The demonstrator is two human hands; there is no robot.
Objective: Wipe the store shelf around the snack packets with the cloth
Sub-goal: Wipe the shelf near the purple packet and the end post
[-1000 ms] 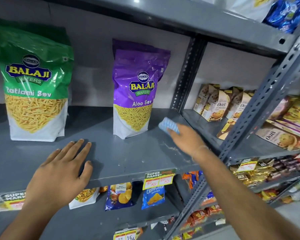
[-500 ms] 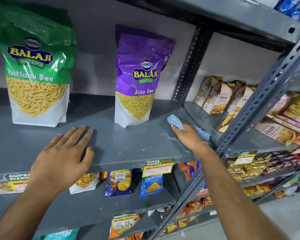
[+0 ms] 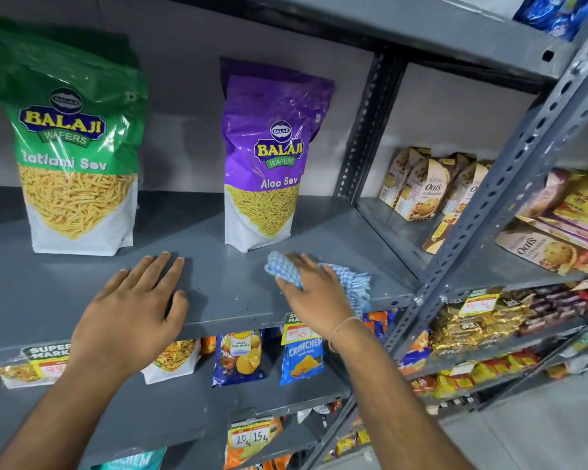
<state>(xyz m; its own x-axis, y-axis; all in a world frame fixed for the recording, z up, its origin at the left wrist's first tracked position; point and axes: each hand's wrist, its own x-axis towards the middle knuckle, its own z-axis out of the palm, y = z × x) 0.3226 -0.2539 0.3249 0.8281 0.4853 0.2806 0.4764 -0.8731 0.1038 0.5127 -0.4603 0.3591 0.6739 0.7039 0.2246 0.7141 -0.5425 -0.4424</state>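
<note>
Blue checked cloth lies pressed under the right hand at centre frame on the shelf; left hand rests flat, fingers spread, holding nothing.

One head-worn wide-angle view looks forward and down at a grey shelf from close in front, both forearms reaching in from the bottom edge. It faces the back wall slightly leftward, so the upright slants across the right.
</note>
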